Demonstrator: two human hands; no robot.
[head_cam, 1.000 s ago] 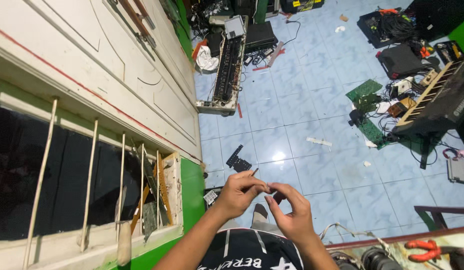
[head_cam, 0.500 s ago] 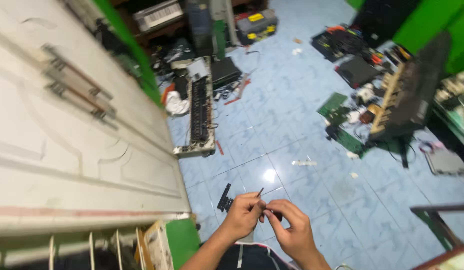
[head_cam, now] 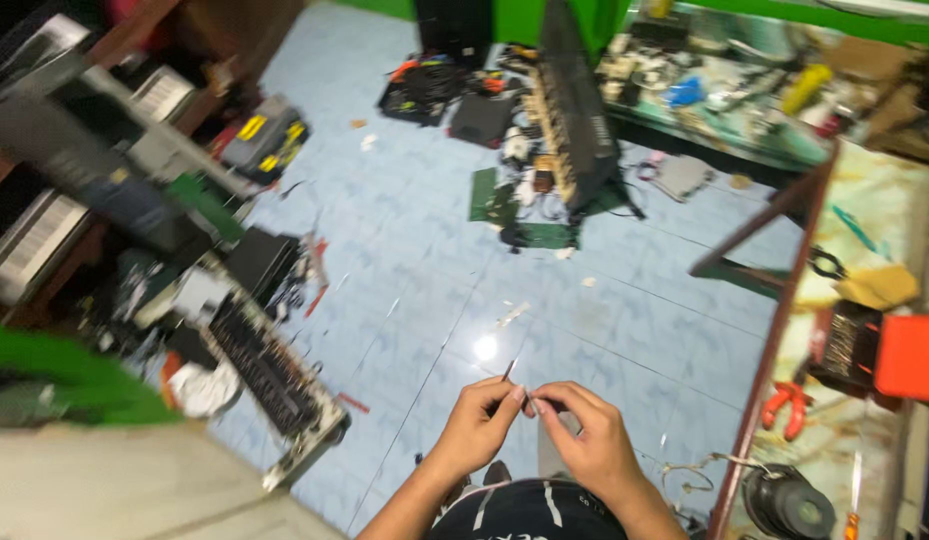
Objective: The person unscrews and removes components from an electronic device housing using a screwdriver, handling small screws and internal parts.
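Note:
Low in the middle of the head view my left hand (head_cam: 476, 427) and my right hand (head_cam: 586, 440) meet, fingertips pinched together. Between them is a small thin dark part (head_cam: 508, 371), like a short wire or pin, sticking up from the left fingertips. Exactly what the right fingers pinch is too small and blurred to tell. Both hands hover above the blue tiled floor (head_cam: 414, 250), over my dark shirt.
A long keyboard chassis (head_cam: 269, 375) lies on the floor at left. More dismantled electronics (head_cam: 564, 130) and green boards sit farther off. A workbench (head_cam: 854, 330) at right holds red pliers (head_cam: 784, 405), an orange-red box (head_cam: 909, 355) and a round speaker (head_cam: 784, 500).
The view has swung to the right: the white door and window bars left the picture and the workbench came in. My hands stay pinched together on the small part.

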